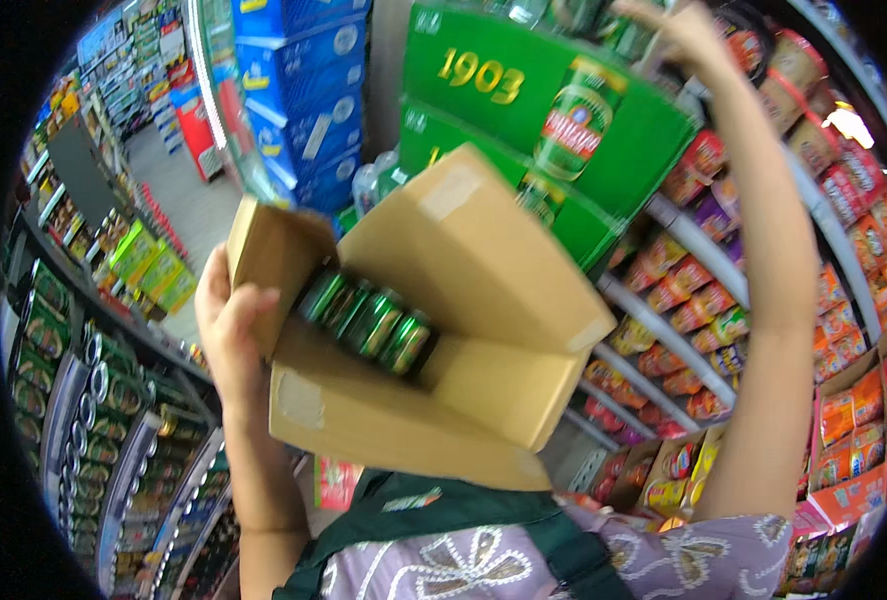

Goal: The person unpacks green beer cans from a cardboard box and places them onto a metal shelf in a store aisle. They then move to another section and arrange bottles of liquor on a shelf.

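An opened cardboard box [481,247] is tilted in front of me, its flaps spread. Several green cans [376,322] lie inside it at the left end. My left hand [237,315] grips the box's left end flap, thumb on the inner side. My right arm reaches up past green beer cartons [518,90], and my right hand [672,34] is blurred at the top edge, near green bottles or cans on top of the cartons; whether it holds anything cannot be made out.
Blue cartons [301,97] stand stacked behind the box. Shelves of green cans [98,420] run along the lower left. Racks of packaged snacks [683,292] fill the right side, with open display boxes [856,450] at the lower right. An aisle floor [180,157] shows at upper left.
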### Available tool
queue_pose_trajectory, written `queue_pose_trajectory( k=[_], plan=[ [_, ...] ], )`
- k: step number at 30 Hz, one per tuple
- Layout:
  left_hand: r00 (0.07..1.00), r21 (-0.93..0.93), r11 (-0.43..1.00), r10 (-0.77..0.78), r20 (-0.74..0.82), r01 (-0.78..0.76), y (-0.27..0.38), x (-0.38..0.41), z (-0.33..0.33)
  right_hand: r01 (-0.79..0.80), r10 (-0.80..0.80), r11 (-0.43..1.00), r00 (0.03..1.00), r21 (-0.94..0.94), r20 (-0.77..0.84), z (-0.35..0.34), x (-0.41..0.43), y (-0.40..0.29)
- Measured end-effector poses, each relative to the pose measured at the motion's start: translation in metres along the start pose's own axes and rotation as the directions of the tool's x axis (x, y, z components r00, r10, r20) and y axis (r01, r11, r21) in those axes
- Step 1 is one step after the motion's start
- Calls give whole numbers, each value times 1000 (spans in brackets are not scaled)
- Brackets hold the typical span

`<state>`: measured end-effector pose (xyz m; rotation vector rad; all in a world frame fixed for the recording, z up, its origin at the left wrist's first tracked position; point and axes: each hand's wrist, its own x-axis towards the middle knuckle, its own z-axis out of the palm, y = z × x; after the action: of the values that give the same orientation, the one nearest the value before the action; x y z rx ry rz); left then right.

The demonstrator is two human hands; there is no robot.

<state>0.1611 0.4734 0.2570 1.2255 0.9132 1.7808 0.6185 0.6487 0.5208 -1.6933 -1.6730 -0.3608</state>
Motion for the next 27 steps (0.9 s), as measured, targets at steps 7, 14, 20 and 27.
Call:
queue_pose_trajectory(
  k=[7, 14, 20, 27],
  plan=[
    [992, -123, 988, -86, 88, 96, -7, -16, 3, 580, -650, 705, 299, 408, 699, 76, -295, -187],
    [963, -123, 975, -155, 218, 185, -8, -45, 36, 783, -396, 605, 135, 148, 908, 305, -486, -121],
    [941, -163, 943, -249, 230, 290, -22, -65, 9, 783, -705, 585, 363, 211, 609, 307, -541, -105],
    [954, -165, 958, -193, 231, 234, -1, -53, 30, 319, -421, 901, 478, 294, 771, 104, -332, -167]
  ],
)
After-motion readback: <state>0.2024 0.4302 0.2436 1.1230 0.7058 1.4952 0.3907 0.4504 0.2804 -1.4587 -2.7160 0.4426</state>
